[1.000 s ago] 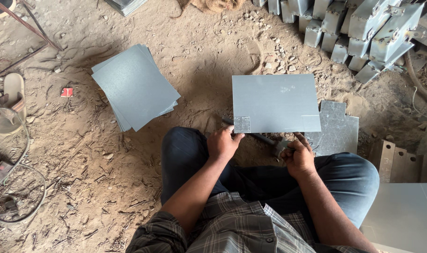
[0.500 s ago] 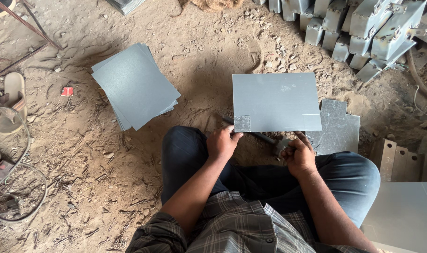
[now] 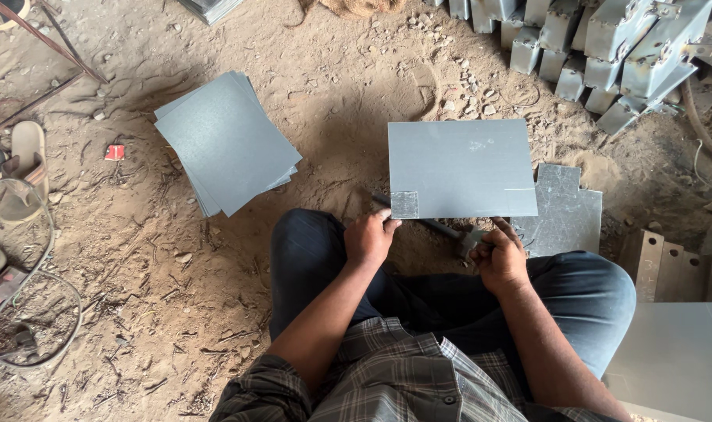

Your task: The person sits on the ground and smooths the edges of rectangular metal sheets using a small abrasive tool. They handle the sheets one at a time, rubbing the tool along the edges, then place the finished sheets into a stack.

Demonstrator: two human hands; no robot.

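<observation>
workshop, likely metalwork | dirt floor [image 3: 137,312] | stacked grey sheets [image 3: 227,141] | metal boxes [image 3: 606,55]

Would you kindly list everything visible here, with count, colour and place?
Metal sheet: one, grey, flat on the dirt ahead of the knees.
Sheet stack: one pile, grey, upper left.
Small square piece: one, pale grey, on the sheet's near left corner.
Notched plate: one, dull grey, under the sheet's right side.
Folded metal boxes: many, grey, top right.
Sandal: one, tan, left edge.
Red scrap: one, left.
Wire loop: dark, lower left.
Left hand: at the square piece.
Right hand: closed on a hammer, dark.
</observation>
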